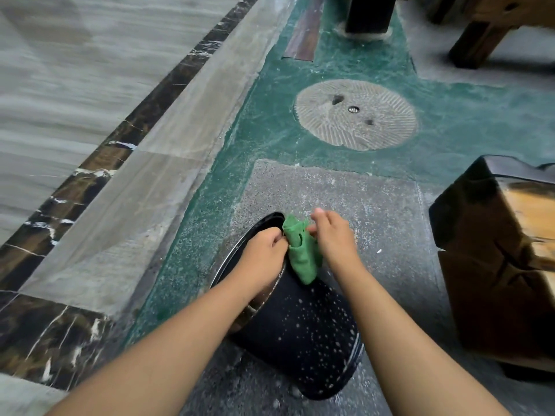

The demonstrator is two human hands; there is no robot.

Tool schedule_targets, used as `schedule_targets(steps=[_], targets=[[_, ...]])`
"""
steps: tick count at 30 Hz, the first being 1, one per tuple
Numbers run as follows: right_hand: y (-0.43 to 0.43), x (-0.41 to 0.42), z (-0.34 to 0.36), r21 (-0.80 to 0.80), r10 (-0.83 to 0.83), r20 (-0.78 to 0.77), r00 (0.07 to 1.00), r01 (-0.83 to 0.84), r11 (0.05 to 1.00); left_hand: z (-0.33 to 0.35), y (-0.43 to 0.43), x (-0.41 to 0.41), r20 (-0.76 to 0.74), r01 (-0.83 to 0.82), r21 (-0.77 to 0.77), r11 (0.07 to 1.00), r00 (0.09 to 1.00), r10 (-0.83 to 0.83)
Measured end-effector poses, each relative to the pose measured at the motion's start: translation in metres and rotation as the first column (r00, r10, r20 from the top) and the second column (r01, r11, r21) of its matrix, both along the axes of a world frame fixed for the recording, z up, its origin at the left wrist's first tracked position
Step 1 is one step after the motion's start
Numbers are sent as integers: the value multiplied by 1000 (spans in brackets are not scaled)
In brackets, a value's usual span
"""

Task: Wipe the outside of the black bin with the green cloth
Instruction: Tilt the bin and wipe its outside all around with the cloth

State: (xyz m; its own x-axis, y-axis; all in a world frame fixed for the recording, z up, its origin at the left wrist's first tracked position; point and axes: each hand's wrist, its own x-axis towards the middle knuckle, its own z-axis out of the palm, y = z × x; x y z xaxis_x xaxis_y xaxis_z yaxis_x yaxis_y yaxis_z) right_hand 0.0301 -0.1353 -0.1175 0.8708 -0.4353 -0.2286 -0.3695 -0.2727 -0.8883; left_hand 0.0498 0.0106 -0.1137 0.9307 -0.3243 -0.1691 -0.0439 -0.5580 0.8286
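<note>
- The floor (345, 187) is speckled grey stone here, with green stone around it and pale tile further left; the black bin (303, 334) lies tipped on its side on the grey patch, its open mouth facing up and to the left.
- The bin's outer wall is dotted all over with pale specks, so by my reading the wiping has barely begun, if at all; nearly the whole outside is left to do.
- A dark wooden stool (492, 265) stands just to the right of the bin, apart from it, and a round carved stone disc (356, 114) is set in the floor well beyond.
- The left hand (261, 250) rests at the bin's rim, its grip curled closed on one edge of the green cloth (301, 253).
- The right hand (333, 235) pinches the cloth's other side with closed fingers, so both hands hold it bunched above the rim, probably folding or shifting it rather than rubbing.
- The cloth hangs down against the upper wall near the rim; whether it presses on the surface is hard to tell.
- Hidden: the bin's underside against the floor, its base, and the inside behind the left hand.
</note>
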Motion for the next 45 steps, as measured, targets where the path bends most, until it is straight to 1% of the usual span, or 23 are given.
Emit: schedule_targets(steps=[1,2,3,5,6,8,10,12,14,18,21,24,26,28,31,33,35,37,40,43,45], targets=[[9,5,-4,-133,6,-25,1000,-9,991,0,0,-2,4,2,-16,1000,1000,-2],[18,7,-8,-225,13,-29,999,-19,974,1,1,-5,5,7,-28,1000,1000,-7],[26,6,-10,-233,9,-20,1000,-14,972,2,2,-7,-6,3,-40,999,1000,-4],[35,-1,-8,-147,25,-5,1000,-26,989,4,4,-11,-41,-25,-69,997,999,22],[37,-3,-6,-116,63,-10,998,-64,991,5,4,-12,-41,-34,-73,997,999,31],[36,-8,-6,-125,146,-29,989,-149,981,2,2,-16,-31,-43,-52,998,999,41],[39,-17,-9,-130,155,-7,988,-155,979,-2,-1,-22,-74,-92,-71,993,993,87],[46,-34,-14,-173,149,65,987,-136,976,-5,-4,-24,-105,-148,-99,984,985,137],[56,-52,-20,-229,158,134,978,-125,965,-6,-4,-20,-85,-174,-74,982,982,168],[81,-85,-27,-353,221,129,967,-164,921,-7,4,-10,-47,-264,8,964,963,264],[101,-109,-31,-480,284,126,951,-192,856,-8,10,-5,-56,-327,50,944,942,330],[118,-134,-37,-530,313,126,941,-203,824,-8,14,1,-50,-370,103,923,925,376],[124,-143,-41,-551,315,146,938,-188,813,-8,15,4,-54,-367,129,921,925,377],[126,-140,-41,-548,300,144,943,-176,818,-7,14,4,-36,-332,131,934,940,339],[120,-125,-34,-529,236,119,964,-139,837,-7,10,-1,-22,-272,85,959,961,274],[110,-110,-29,-507,169,92,981,-100,856,-7,7,-4,12,-237,106,966,971,237],[97,-92,-26,-482,141,44,989,-102,870,-4,4,-3,51,-183,141,973,983,177],[83,-72,-30,-464,168,1,986,-148,874,-4,5,-2,69,-145,151,978,988,136],[60,-39,-40,-416,241,-41,970,-236,878,-8,14,-1,71,-124,137,983,991,115],[40,-9,-39,-308,311,-116,943,-331,892,-10,23,-1,74,-70,134,988,995,61],[27,7,-36,-202,333,-198,922,-371,907,-9,27,-3,103,-33,172,985,995,15]])
